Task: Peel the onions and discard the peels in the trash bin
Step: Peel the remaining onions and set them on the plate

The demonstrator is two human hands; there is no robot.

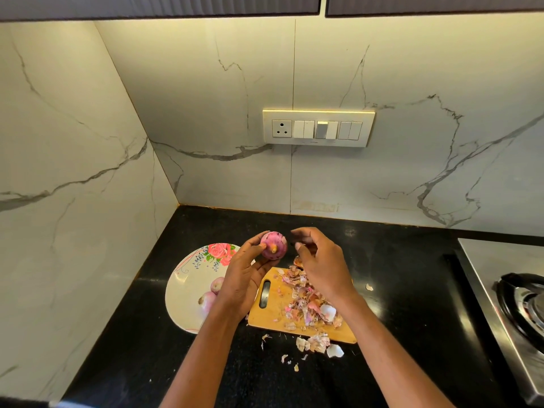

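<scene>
Head view: the left hand [244, 278] curls its fingers round a round, glossy purple onion [273, 245] above the black speckled worktop [412, 290]. The right hand [319, 260] hovers beside it, fingers loosely bent, holding nothing visible. Papery peels [306, 301] litter the wooden cutting board [273, 316]; two onions [209, 293] lie on a floral plate [182, 293].

1. Bare black stone bench [412, 260] lay open behind and right of the wooden cutting board [275, 307].
2. The flowered white plate [185, 293] blocked the left side, touching the board.
3. Loose papery onion peels [312, 343] littered the near edge.
4. The steel gas stove [506, 290] closed the far right.
</scene>
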